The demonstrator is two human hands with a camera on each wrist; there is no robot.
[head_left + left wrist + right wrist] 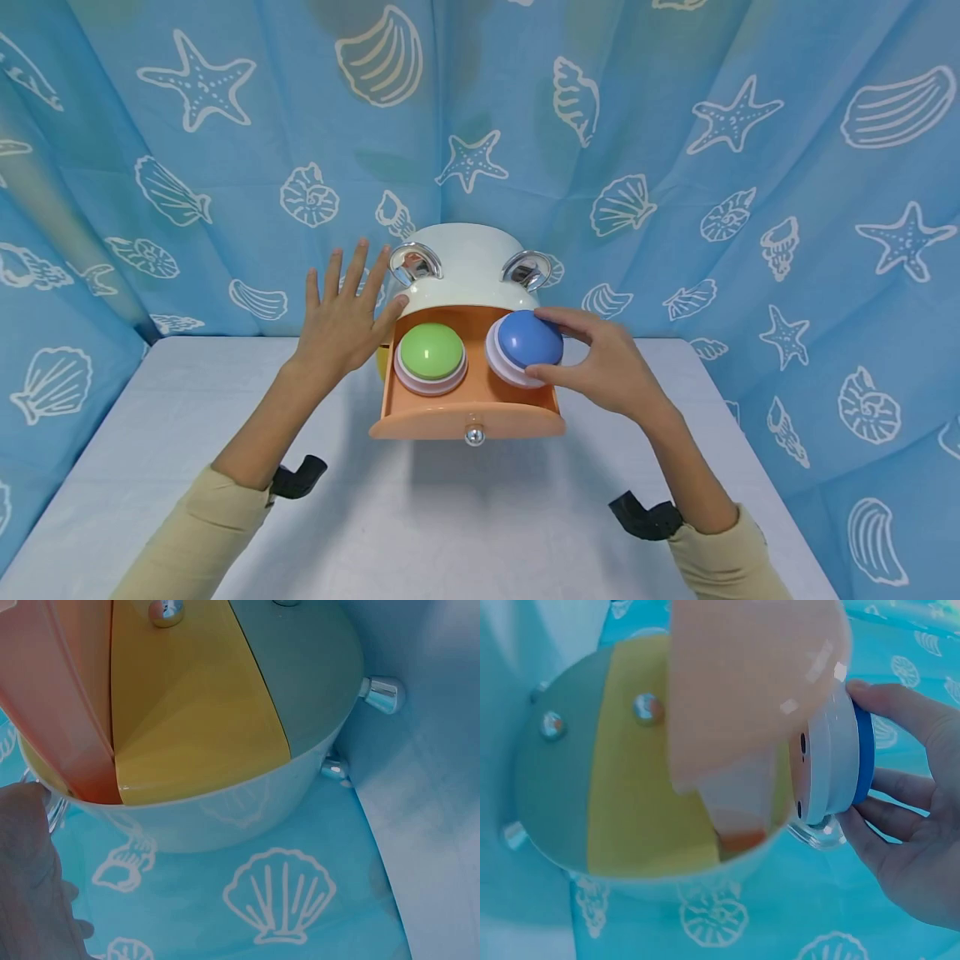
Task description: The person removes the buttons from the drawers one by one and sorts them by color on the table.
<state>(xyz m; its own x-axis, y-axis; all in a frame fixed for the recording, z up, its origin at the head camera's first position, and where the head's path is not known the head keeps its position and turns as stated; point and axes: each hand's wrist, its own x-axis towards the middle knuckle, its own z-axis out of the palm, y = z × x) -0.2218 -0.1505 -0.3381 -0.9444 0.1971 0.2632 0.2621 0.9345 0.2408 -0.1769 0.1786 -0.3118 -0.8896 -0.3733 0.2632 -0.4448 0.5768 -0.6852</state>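
A small white cabinet (468, 254) with chrome ears has its orange top drawer (427, 423) pulled out. In the drawer's left half sits a green push button (431, 352) on a white base. My right hand (611, 367) grips a blue push button (531, 337), thumb on the near side and fingers on the far side. That button is tilted over the drawer's right half; the right wrist view shows its white base (832, 761) above the cabinet's opening. My left hand (339, 325) is spread flat, its thumb tip at the cabinet's left side by the chrome ear (415, 262).
Below the orange drawer are a yellow drawer (187, 712) and a grey-green drawer (311, 682), both closed, with chrome knobs. The cabinet stands on a white-covered table (465, 533). A blue curtain (510, 100) with shell and starfish prints hangs right behind it.
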